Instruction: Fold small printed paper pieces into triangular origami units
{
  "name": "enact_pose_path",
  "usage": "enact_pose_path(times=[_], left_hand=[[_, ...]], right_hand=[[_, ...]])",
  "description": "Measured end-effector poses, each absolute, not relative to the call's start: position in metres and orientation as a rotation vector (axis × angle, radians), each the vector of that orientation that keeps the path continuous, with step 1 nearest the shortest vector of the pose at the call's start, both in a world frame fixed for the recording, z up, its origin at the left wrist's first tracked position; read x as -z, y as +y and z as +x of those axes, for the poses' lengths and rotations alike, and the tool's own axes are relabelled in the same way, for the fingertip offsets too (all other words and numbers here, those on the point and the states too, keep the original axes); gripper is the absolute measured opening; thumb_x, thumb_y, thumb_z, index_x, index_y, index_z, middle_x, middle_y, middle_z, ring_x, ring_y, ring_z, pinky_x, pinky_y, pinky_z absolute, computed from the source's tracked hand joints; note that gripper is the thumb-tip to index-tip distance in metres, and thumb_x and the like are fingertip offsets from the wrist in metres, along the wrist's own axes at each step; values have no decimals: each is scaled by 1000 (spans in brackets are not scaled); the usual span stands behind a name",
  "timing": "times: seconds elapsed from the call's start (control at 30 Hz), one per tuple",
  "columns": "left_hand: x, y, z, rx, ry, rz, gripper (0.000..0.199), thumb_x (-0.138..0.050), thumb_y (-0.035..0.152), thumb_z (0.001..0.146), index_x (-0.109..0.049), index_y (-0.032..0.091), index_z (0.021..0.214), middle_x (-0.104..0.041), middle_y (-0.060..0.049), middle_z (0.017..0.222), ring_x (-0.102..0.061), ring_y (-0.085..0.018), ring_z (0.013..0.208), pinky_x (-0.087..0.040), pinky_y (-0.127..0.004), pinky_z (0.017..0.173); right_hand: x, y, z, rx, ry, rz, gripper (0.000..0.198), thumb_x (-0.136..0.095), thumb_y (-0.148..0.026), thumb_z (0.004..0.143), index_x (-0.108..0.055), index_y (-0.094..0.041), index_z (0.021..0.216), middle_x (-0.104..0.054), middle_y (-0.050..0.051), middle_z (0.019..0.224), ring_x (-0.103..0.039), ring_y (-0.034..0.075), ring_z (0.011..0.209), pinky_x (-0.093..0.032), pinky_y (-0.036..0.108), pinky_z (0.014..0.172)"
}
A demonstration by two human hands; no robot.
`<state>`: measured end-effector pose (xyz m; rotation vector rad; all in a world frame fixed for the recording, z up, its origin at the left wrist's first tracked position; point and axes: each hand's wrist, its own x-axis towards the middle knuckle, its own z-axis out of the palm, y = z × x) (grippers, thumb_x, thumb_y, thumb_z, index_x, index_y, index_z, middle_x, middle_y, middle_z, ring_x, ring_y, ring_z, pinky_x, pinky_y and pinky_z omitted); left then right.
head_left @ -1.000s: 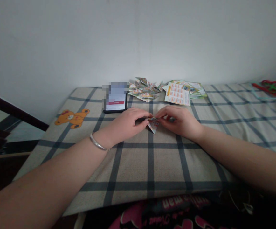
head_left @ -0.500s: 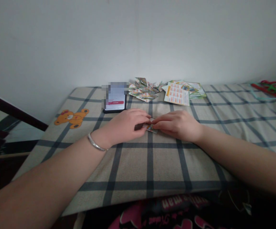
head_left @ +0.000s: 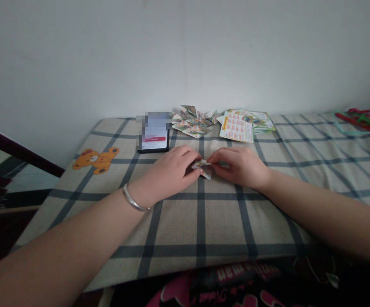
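Between my hands is a small folded piece of printed paper [head_left: 206, 171], close above the checked tablecloth. My left hand [head_left: 177, 170], with a silver bangle on its wrist, pinches the paper's left side between thumb and fingers. From the right, my right hand [head_left: 238, 165] grips the other side with thumb and fingertips. Part of the paper is hidden behind my fingers. Beyond my hands lies a pile of folded paper pieces [head_left: 193, 127] in a similar print. To its right are several flat printed sheets [head_left: 237, 128], overlapping.
A phone [head_left: 154, 138] with a lit screen lies beyond my left hand. On the cloth [head_left: 172, 230] at left is an orange bear figure [head_left: 96, 160]. Red, green and pale blue strips [head_left: 365, 121] lie at the far right. A white wall [head_left: 185, 55] stands behind the table.
My fingers have shifted around the paper and more of it shows now. My right hand's fingers have drawn into a tighter pinch and the thumb shows below.
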<state>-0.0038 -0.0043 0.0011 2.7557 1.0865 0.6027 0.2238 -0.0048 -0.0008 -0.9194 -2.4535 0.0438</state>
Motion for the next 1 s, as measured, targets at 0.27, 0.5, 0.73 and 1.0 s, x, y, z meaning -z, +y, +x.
enact_pose_path(times=[0.27,0.5,0.73,1.0], left_hand=[[0,-3,-2,-617,1002,2772,20,-54,29,91,-60,14,103,-58,-7,105,-56,-20,99,-48,-36,90],[2,-1,-3,-671,1074,2777,18,-62,27,86,-62,16,100,-61,-6,99,-56,-22,98,-47,-38,90],[1,3,-9,-592,907,2820,16,-59,25,89,-65,18,103,-61,-5,104,-57,-19,98,-48,-35,88],[1,2,-11,-539,927,2886,16,-60,30,90,-68,20,100,-63,-4,111,-58,-20,102,-47,-37,92]], right_hand=[[3,-7,222,197,-2507,-821,17,-53,-27,92,-66,-18,100,-72,4,96,-67,15,79,-43,25,62],[-1,-9,226,386,-2571,-718,24,-47,-29,98,-69,-18,99,-75,3,95,-67,14,73,-40,27,59],[-6,-5,229,411,-2653,-538,22,-50,-27,96,-71,-18,97,-75,3,96,-66,13,70,-39,27,58],[-7,-4,230,231,-2721,-561,20,-52,-25,95,-71,-20,96,-75,3,102,-68,14,80,-45,26,65]])
